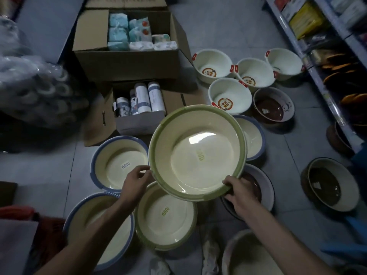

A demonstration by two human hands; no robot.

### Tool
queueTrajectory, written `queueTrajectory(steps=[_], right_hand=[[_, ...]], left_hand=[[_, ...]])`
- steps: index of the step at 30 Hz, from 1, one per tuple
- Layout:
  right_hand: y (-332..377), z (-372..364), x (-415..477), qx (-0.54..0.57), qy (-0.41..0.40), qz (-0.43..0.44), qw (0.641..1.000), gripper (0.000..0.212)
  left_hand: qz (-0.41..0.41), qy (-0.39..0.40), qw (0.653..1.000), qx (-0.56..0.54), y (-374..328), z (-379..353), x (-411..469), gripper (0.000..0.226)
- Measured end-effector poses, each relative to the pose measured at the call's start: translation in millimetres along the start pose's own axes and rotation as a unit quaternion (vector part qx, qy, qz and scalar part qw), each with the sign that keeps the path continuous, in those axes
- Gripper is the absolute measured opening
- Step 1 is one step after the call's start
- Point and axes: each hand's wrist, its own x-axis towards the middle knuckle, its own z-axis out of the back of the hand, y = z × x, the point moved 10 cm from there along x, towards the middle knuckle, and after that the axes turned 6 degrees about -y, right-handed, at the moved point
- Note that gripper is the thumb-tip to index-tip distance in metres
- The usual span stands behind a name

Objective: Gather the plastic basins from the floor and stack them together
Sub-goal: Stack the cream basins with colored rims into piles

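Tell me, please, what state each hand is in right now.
Left hand: holding the green-rimmed basin by its rim.
Right hand: holding the same basin's near rim.

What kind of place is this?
Probably a small shop or its stockroom. A shelf rack of packaged goods lines the right side, open cardboard boxes hold wrapped stock, and many matching basins, like the green-rimmed basin being held, sit across the tiled floor.

Grey tiled floor (pixel 228 24), open cardboard boxes (pixel 127 64), stocked shelving (pixel 317 46) on right, dim light
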Motion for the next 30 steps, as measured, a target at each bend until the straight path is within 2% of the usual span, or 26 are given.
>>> queueTrajectory(steps=[5, 7, 9, 14, 16, 22, 25, 28, 30], right_hand=[[-21, 23, -9, 0.002, 0.038, -0.005, 0.999, 0.022], [-35, 32, -9, 0.011, 0.050, -0.012, 0.999, 0.022], [-49, 42, -9, 0.022, 0.058, -0.017, 0.998, 0.021], [-104, 64, -16, 0.067, 0.068, -0.089, 0.991, 0.028], [-124, 71, -21, 0.102, 0.073, -0.114, 0.986, 0.032], [-162, 86, -31, 0.111, 0.071, -0.154, 0.979, 0.030], [-171, 91, -30, 0.088, 0.073, -0.153, 0.982, 0.025], [-173, 106, -25, 0.027, 0.049, -0.126, 0.990, 0.019], [-174, 122, -21, -0.041, 0.030, -0.097, 0.994, 0.018]], left_hand=[[0.037, 0.009, 0.998, -0.042, 32, -6, -35, 0.043], [0.052, -0.007, 0.996, -0.071, 50, -14, -54, 0.051], [0.064, -0.028, 0.992, -0.106, 66, -26, -76, 0.047], [0.238, 0.027, 0.951, -0.195, 130, -85, -145, 0.035], [0.257, 0.038, 0.941, -0.216, 138, -105, -168, 0.031], [0.271, -0.052, 0.912, -0.303, 153, -123, -199, 0.032], [0.282, -0.066, 0.914, -0.283, 160, -116, -204, 0.025], [0.251, -0.068, 0.941, -0.216, 169, -90, -197, 0.024], [0.200, -0.071, 0.969, -0.125, 175, -66, -185, 0.025]])
